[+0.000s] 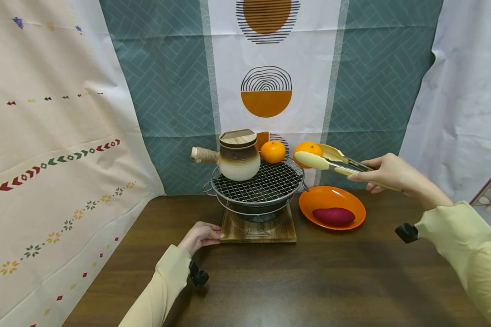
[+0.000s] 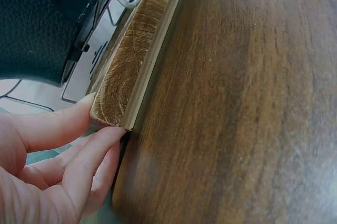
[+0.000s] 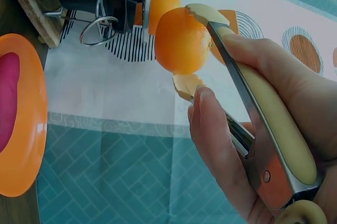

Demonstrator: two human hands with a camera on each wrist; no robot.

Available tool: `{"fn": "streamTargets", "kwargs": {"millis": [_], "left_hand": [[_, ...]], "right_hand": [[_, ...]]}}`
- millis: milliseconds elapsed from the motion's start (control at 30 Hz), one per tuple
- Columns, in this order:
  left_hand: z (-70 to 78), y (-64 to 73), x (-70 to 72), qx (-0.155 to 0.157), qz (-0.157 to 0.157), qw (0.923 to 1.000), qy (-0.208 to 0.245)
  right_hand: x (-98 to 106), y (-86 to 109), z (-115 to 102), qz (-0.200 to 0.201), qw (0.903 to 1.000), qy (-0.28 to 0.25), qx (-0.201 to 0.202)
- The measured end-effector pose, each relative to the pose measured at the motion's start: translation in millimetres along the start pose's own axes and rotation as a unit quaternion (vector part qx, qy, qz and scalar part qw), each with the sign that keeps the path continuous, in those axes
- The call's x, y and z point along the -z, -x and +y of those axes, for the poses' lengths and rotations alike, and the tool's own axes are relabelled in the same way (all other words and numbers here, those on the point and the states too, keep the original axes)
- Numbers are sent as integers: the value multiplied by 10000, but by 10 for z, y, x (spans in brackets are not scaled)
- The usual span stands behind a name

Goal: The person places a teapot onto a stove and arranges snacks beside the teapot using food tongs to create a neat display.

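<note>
My right hand [image 1: 386, 171] grips a pair of tongs [image 3: 268, 113] with pale yellow handles and tips. Between the tips is an orange mandarin [image 3: 181, 39], held in the air to the right of the round grill [image 1: 266, 181]. Another mandarin [image 1: 273, 151] sits on the grill's wire mesh, beside a brown-and-cream pot [image 1: 239, 164] with a wooden lid and a cord-wrapped handle. Below the grill lies a square wooden board [image 1: 284, 229]. My left hand [image 1: 201, 236] pinches the board's near left corner [image 2: 113, 97] between thumb and fingers.
To the right of the grill, an orange plate [image 1: 356, 200] holds a purple sweet potato [image 1: 333, 216]. These stand on a dark brown wooden table [image 1: 311, 281]. A patterned cloth [image 1: 172, 91] hangs behind, and a cream cloth [image 1: 45, 181] hangs at the left.
</note>
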State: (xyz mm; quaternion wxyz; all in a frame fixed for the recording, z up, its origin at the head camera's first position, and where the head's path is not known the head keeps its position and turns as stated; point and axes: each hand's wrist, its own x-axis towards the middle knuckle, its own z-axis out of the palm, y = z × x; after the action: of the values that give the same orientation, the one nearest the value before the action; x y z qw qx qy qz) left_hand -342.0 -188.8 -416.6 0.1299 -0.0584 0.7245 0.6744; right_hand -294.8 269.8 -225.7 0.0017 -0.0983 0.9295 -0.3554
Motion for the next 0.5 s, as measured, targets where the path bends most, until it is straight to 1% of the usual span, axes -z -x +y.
{"fn": "streamTargets", "kwargs": {"millis": [300, 500], "left_hand": [[2, 9, 5, -17, -5, 10000, 12], [-15, 11, 4, -160, -55, 9998, -70]], "right_hand": [[-56, -9, -83, -91, 9999, 49, 26], [-106, -31, -143, -132, 9999, 79, 40]]}}
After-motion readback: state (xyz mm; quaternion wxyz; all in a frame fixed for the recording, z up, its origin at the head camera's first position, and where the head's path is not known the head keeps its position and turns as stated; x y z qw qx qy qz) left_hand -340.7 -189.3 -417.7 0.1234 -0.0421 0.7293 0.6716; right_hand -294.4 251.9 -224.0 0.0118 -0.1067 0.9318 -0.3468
